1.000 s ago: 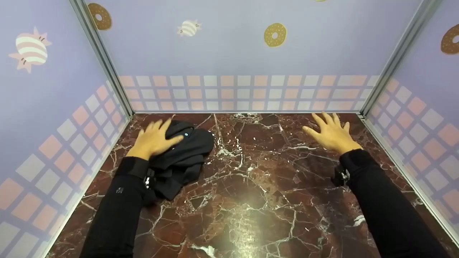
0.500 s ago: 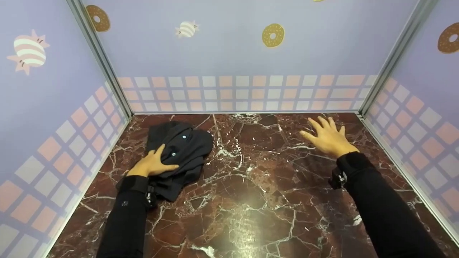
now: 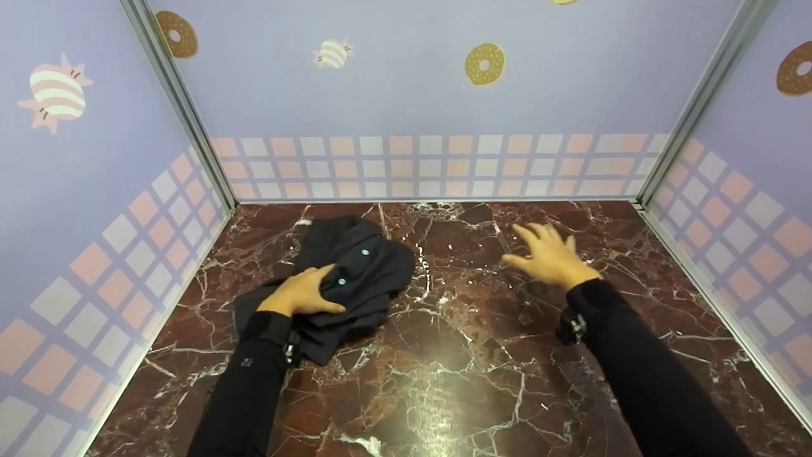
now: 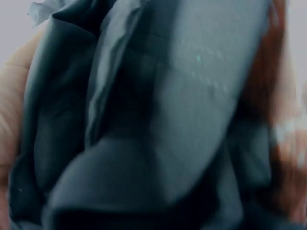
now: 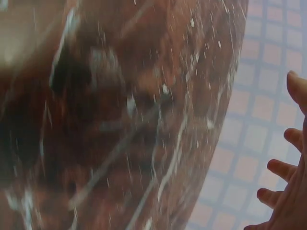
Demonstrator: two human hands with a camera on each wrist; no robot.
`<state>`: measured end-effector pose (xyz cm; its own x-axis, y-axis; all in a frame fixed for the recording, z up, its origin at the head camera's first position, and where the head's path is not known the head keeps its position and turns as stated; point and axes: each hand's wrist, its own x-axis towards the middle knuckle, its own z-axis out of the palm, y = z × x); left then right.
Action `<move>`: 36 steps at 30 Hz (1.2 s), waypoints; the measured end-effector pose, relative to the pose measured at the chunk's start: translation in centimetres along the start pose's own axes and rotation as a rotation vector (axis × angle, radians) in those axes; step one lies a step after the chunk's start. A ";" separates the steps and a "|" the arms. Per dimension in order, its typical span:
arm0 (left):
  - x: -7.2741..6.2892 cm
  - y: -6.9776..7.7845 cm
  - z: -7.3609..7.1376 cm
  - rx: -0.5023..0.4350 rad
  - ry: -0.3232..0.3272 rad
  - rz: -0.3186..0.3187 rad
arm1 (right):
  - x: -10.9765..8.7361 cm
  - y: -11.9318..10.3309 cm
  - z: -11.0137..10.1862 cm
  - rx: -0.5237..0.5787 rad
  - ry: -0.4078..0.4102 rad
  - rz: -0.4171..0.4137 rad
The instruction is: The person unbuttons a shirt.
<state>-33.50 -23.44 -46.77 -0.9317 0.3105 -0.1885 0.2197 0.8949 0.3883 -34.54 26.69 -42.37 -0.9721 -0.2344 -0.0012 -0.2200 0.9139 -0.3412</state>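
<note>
A crumpled dark shirt (image 3: 361, 273) with small pale-blue buttons lies on the left half of the marbled table. My left hand (image 3: 301, 292) grips its near-left part, thumb and forefinger showing on top of the folds. The other fingertips are hidden in the fabric. Dark folds of the shirt (image 4: 192, 96) fill most of the left wrist view, with a strip of the hand at the left edge. Over the right half of the table, my right hand (image 3: 555, 257) is held with fingers spread, apart from the shirt and holding nothing.
The dark red marbled table (image 3: 482, 393) has white veins and a bright reflection near the front. Lilac panels enclose it, with the back wall (image 3: 406, 95) and both side walls joined by metal posts (image 3: 184, 108).
The left hand has slid back toward the body, then right, taking the shirt rightward with it. Latterly the right hand has moved left and slightly nearer, fingers still spread.
</note>
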 end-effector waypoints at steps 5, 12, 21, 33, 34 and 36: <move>0.7 2.2 1.1 0.043 -0.024 0.053 | 0.5 -2.7 3.5 0.085 -0.033 -0.070; 1.9 5.3 2.3 0.119 -0.088 0.139 | 0.7 -6.2 6.4 0.102 -0.040 -0.227; 2.8 8.8 3.2 0.149 -0.147 0.248 | 0.9 -8.0 7.1 0.053 -0.076 -0.365; 4.1 12.0 4.5 0.303 -0.254 0.416 | 0.6 -7.6 9.2 -0.073 -0.253 -0.407; 4.0 12.1 4.6 0.302 -0.264 0.411 | 0.4 -7.6 9.6 -0.068 -0.284 -0.393; 4.0 12.2 4.7 0.293 -0.277 0.386 | 0.1 -7.5 10.4 -0.059 -0.320 -0.363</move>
<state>-33.21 -9.77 -46.98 -0.6651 0.6709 -0.3279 0.6385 0.7386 0.2163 -32.18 16.35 -49.58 -0.7599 -0.6234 -0.1841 -0.5536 0.7692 -0.3192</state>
